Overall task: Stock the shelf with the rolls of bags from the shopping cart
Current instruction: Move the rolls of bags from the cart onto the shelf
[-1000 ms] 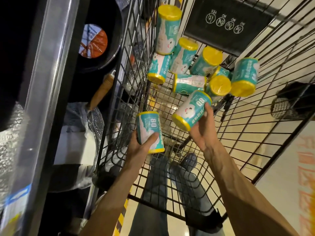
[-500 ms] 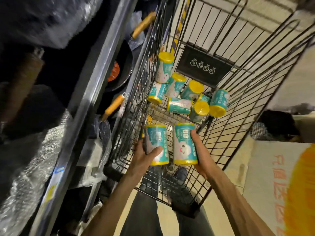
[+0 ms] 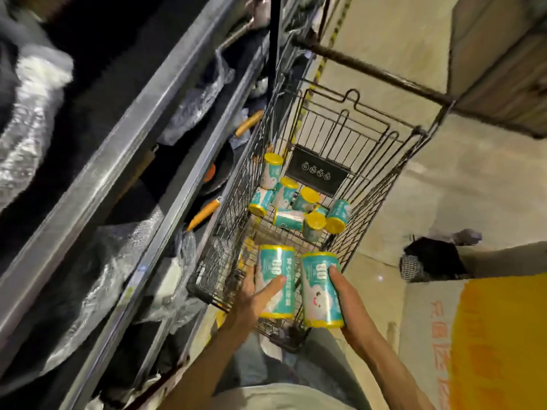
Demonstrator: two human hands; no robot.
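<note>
Shelf [image 3: 124, 119] on left, no rolls seen there yet. My left hand [image 3: 254, 297] grips one roll [image 3: 276, 287], right hand [image 3: 349, 303] grips another [image 3: 321, 290], both lifted over the cart [image 3: 370, 187]. Roughly eight rolls [image 3: 296, 202] left inside.

Blurred shelf goods [image 3: 35, 119] at left

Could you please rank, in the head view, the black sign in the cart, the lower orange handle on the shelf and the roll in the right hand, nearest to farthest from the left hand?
From the left hand:
1. Roll in the right hand, just beside it on the right.
2. Lower orange handle, up and left, on the shelf.
3. Black sign, at the cart's far end.
</note>
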